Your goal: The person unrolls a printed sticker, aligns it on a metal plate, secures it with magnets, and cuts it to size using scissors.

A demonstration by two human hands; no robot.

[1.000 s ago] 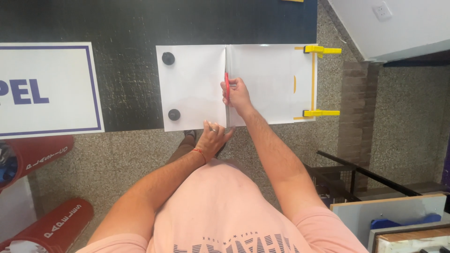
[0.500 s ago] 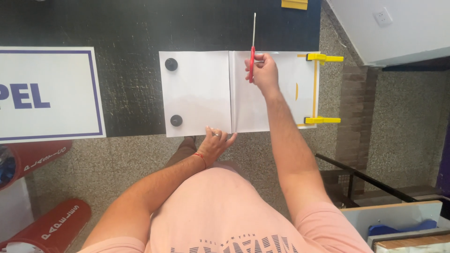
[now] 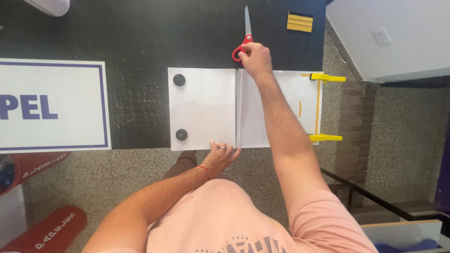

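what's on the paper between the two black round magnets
Nothing. In the head view the strip of white sheet between the upper magnet and the lower magnet is bare paper, well left of the cut line.

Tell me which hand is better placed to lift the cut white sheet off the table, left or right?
Probably the left. The left hand rests empty on the near edge of the white sheet, right beside the cut line. The right hand is past the far edge, its grip taken up by the red-handled scissors.
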